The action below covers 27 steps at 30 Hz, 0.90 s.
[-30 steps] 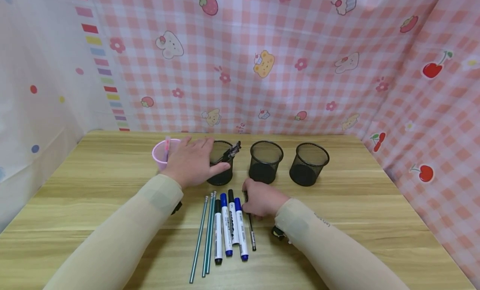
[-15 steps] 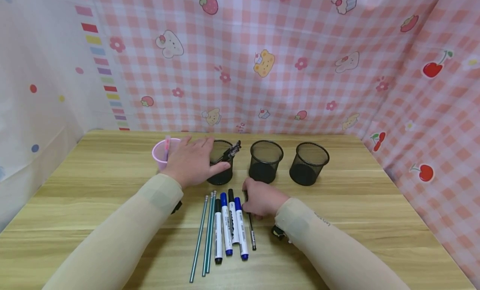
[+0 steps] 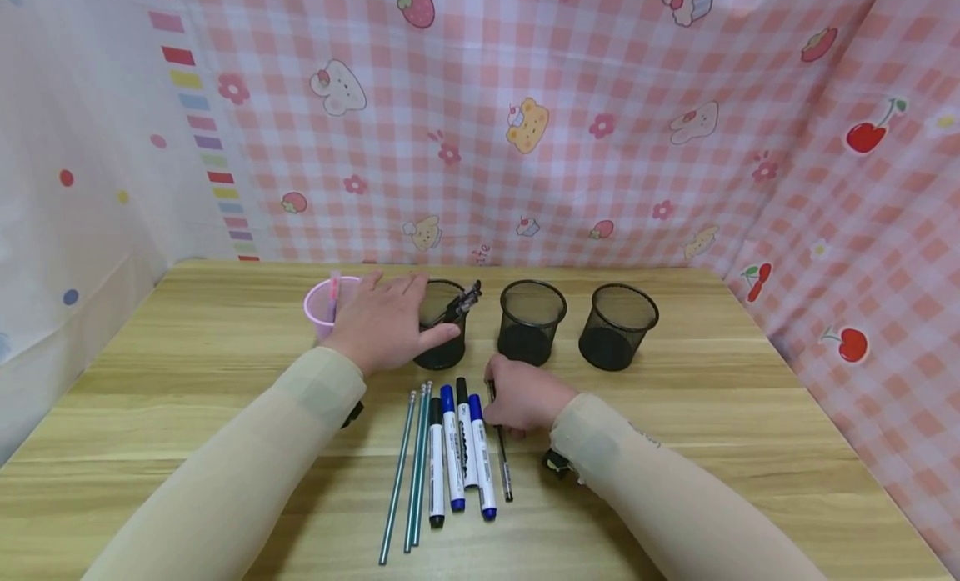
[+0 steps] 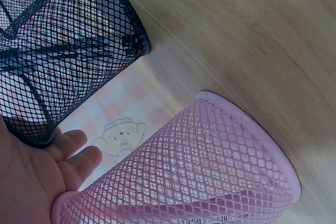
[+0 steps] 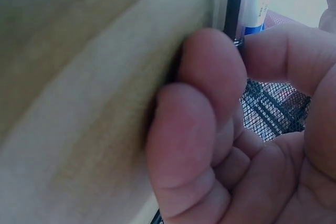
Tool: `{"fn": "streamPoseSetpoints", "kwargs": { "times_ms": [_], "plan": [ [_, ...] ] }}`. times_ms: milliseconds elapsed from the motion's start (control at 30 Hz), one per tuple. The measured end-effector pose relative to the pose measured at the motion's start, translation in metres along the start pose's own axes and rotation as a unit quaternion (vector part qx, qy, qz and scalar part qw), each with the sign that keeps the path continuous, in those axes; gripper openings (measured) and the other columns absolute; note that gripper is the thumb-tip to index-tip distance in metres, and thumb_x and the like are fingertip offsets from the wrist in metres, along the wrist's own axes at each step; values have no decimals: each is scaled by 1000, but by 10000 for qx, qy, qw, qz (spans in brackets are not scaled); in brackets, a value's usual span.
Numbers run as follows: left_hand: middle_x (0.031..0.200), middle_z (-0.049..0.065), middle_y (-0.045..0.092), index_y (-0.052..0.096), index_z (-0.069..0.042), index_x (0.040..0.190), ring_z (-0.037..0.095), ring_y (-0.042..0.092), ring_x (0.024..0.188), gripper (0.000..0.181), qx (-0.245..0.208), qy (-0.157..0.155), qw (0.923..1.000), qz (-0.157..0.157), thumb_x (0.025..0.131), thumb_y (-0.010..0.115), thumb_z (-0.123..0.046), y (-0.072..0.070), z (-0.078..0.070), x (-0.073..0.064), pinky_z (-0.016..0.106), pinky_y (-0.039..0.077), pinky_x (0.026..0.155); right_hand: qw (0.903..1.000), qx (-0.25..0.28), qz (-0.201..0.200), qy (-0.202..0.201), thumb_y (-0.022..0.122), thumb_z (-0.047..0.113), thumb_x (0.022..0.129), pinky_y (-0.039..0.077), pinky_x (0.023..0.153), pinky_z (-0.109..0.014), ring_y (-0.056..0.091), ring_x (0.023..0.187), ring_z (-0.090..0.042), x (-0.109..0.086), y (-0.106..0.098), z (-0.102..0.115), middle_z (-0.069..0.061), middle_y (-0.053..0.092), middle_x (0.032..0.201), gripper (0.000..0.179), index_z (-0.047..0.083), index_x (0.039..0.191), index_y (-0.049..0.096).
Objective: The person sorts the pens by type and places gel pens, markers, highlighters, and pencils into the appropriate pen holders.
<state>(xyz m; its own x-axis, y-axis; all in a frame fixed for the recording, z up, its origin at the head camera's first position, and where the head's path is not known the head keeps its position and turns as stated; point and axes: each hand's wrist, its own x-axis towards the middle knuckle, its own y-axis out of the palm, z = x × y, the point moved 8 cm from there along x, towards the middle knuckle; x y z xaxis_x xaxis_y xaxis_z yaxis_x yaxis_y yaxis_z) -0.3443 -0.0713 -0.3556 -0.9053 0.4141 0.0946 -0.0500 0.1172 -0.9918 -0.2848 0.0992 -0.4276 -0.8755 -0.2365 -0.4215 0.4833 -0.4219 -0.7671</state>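
Pens [image 3: 455, 309] inside pink cup [image 4: 194, 148] and black cup [image 3: 441, 358], left hand [image 3: 387, 324] outspread, right hand [image 3: 527, 395] pinching another pen [image 3: 504, 462]

Mesh cups [image 3: 527, 341]: 4 (one pink) | pencils [image 3: 397, 478]: 3 | markers [image 3: 453, 448]: 4 | uncupped pen [image 3: 503, 460]: 1

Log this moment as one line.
left hand: by pink cup, leftmost black cup; right hand: pinching pen; markers, pencils: on table; other pens: in leftmost black cup

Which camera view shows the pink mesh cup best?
The left wrist view: the pink mesh cup appears large, its weave easy to see. In the head view, the left hand covers part of it. The right wrist view shows only a pink patch, perhaps this cup.
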Motion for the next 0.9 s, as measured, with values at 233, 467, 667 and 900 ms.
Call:
{"fn": "streamPoseSetpoints", "kwargs": {
  "times_ms": [233,467,667,900],
  "plan": [
    [170,11,37,32,-8,165,32,38,157,106,23,9,10000,3,95,36,-86,0,0,0,57,11,134,9998,189,-52,-53,75,14,91,46,49,-29,63,53,-20,-2,-4,1,-8,67,74,51,8,135,51],
    [170,11,37,31,-8,166,32,38,157,107,25,13,10000,13,94,34,-88,1,1,1,57,11,134,9990,316,-266,-182,78,19,92,48,50,-31,63,52,-21,-5,-11,3,-8,69,73,53,10,137,49],
    [169,12,38,32,-7,165,33,39,156,106,36,30,10000,-22,95,37,-86,2,1,1,58,12,133,9975,493,-459,-214,79,19,92,49,54,-32,63,56,-21,-9,-18,5,-9,67,80,53,12,135,49],
    [169,12,38,32,-7,165,33,39,156,106,68,20,10000,-16,95,36,-87,2,1,2,57,11,134,9937,686,-840,-295,74,14,92,49,57,-33,60,64,-21,-14,-29,8,-9,66,88,53,13,139,48]
  ]
}}
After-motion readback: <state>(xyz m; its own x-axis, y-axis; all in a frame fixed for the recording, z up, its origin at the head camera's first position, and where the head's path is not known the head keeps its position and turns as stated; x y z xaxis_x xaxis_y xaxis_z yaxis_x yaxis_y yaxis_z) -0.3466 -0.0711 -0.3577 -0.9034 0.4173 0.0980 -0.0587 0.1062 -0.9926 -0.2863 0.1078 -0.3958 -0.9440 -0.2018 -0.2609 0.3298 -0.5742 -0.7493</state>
